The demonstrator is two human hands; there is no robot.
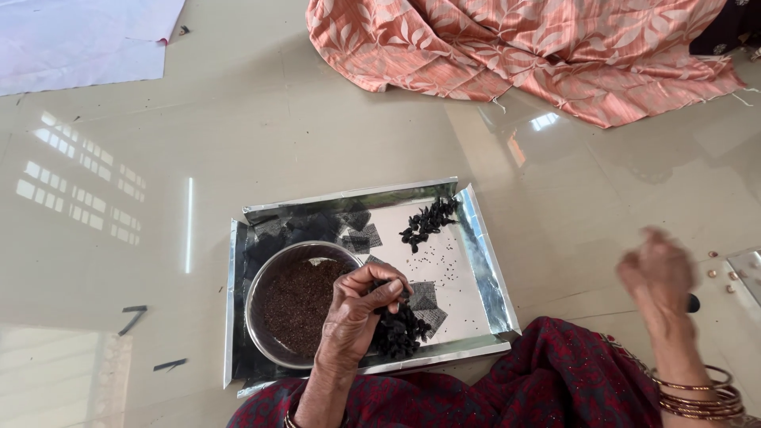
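1. A glossy beige floor [261, 119] carries everything; a peach leaf-patterned cloth [523, 55] is heaped along its far edge and a white sheet [79, 36] lies at its far left corner.
2. A silver foil tray [476, 246] sits on the floor just in front of the person's maroon-clad lap [507, 388].
3. A steel bowl [258, 305] of small brown seeds [297, 305] fills the tray's near left corner.
4. The left hand [361, 309] reaches in from the tray's near edge, wrist bent down, fingers curled together and pinching dark pods just beside the bowl's right rim.
5. The right hand [658, 273] is raised off to the right of the tray, blurred, bangles at the wrist; I cannot tell whether its fingers are closed.
6. One pile of dark pods [396, 333] lies under the left hand near the tray's near edge.
7. A smaller pile [428, 222] lies toward the tray's far right corner.
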